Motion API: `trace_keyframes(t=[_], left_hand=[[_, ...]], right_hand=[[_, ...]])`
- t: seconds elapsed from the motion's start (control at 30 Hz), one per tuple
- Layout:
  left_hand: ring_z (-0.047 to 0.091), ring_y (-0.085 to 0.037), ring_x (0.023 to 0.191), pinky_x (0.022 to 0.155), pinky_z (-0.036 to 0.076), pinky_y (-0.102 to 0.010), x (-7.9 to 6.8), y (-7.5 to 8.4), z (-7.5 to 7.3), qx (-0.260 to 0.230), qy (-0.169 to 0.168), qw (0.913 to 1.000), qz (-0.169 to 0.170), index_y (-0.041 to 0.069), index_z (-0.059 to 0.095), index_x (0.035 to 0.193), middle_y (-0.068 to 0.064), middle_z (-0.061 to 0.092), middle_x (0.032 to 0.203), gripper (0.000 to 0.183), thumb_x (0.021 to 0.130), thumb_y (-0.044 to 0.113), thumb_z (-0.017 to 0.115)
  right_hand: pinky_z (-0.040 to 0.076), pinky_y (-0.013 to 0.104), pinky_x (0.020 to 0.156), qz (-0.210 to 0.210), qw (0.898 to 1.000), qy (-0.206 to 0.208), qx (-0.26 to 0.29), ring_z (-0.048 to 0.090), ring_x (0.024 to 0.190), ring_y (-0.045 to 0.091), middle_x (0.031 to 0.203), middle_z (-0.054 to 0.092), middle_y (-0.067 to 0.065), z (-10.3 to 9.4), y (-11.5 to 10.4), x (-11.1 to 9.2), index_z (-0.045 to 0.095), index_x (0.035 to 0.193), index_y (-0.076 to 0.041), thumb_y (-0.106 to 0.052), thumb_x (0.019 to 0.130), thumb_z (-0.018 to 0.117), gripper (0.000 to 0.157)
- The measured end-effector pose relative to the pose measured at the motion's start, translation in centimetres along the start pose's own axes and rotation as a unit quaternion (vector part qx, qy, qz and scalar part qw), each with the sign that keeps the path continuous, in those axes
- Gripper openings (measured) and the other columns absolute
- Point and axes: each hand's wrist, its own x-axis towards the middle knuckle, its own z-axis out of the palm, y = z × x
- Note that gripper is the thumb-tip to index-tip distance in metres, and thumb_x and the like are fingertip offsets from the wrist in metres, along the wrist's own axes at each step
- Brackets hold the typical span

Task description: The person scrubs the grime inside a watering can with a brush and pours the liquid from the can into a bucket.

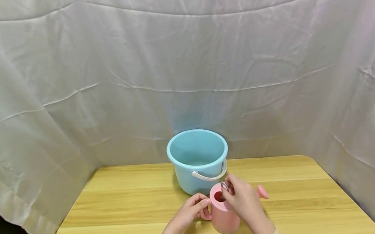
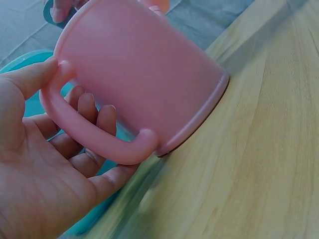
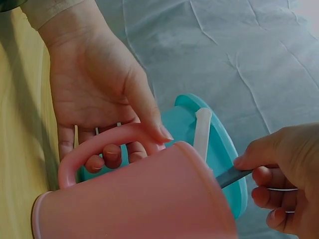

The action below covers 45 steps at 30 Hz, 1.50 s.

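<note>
A pink watering can (image 1: 225,220) stands upright on the wooden table, its handle to the left and its spout to the right. My left hand (image 1: 189,214) holds the can's handle (image 2: 94,134), with several fingers through the loop and the thumb on its upper end. Over the can's round top opening, my right hand (image 1: 244,199) pinches a grey tool with a looped end (image 1: 224,185). In the right wrist view, this grey tool (image 3: 232,177) runs from the fingertips to the can's rim. Its lower part is hidden, so its kind is unclear.
Just behind the can is a light blue bucket (image 1: 199,167) with a white handle (image 1: 212,178) hanging at its front. Pale grey curtains (image 1: 180,56) enclose the back and sides of the wooden table (image 1: 121,205). A dark area lies beyond the table's left edge.
</note>
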Motion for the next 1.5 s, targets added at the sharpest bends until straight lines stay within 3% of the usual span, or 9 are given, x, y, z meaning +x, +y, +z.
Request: trace_keyframes(t=[0.3,0.8,1.17,1.3,1.5], left_hand=[[0.061,-0.013,0.074,0.082,0.056,-0.029,-0.1,0.3,0.2,-0.002,0.003,1.0000,-0.004,-0.005,0.053,0.109,-0.002,0.059,0.079,0.033,0.100,0.027,0.054],[0.061,-0.013,0.074,0.084,0.057,-0.033,0.1,0.1,0.4,0.003,-0.001,1.0000,0.001,-0.006,0.053,0.111,-0.001,0.057,0.081,0.035,0.100,0.027,0.054],[0.063,-0.014,0.075,0.083,0.057,-0.032,-0.2,0.1,0.1,0.002,-0.007,1.0000,0.002,0.002,0.055,0.107,-0.004,0.059,0.080,0.028,0.100,0.029,0.053],[0.063,-0.012,0.075,0.084,0.057,-0.031,-0.3,0.4,0.1,0.007,-0.007,0.9999,0.002,0.004,0.056,0.108,-0.001,0.059,0.080,0.028,0.100,0.031,0.053],[0.061,-0.014,0.075,0.083,0.057,-0.032,-0.2,0.3,0.1,0.004,0.000,1.0000,0.002,-0.002,0.055,0.110,-0.003,0.058,0.080,0.031,0.100,0.028,0.053]], right_hand=[[0.029,0.012,0.047,-0.057,0.994,0.091,0.012,0.035,0.057,0.001,0.062,0.042,-0.007,-0.9,-0.3,0.2,0.054,0.078,-0.011,0.004,0.066,0.078,0.031],[0.031,0.010,0.048,-0.064,0.993,0.100,0.021,0.039,0.058,0.001,0.064,0.046,-0.010,-1.7,-0.7,0.0,0.055,0.078,-0.012,0.003,0.065,0.081,0.033],[0.032,0.012,0.048,-0.045,0.996,0.079,0.024,0.037,0.058,-0.001,0.063,0.045,-0.007,-1.4,-0.9,-0.1,0.054,0.079,-0.012,0.004,0.067,0.080,0.033],[0.031,0.013,0.047,-0.034,0.998,0.051,0.020,0.034,0.056,-0.001,0.062,0.044,-0.007,-1.1,-0.8,0.0,0.054,0.080,-0.013,0.002,0.070,0.079,0.031],[0.031,0.016,0.047,0.004,1.000,-0.024,0.006,0.035,0.053,0.002,0.061,0.046,-0.006,-0.4,-0.2,-0.2,0.058,0.090,-0.011,0.000,0.075,0.074,0.024]])
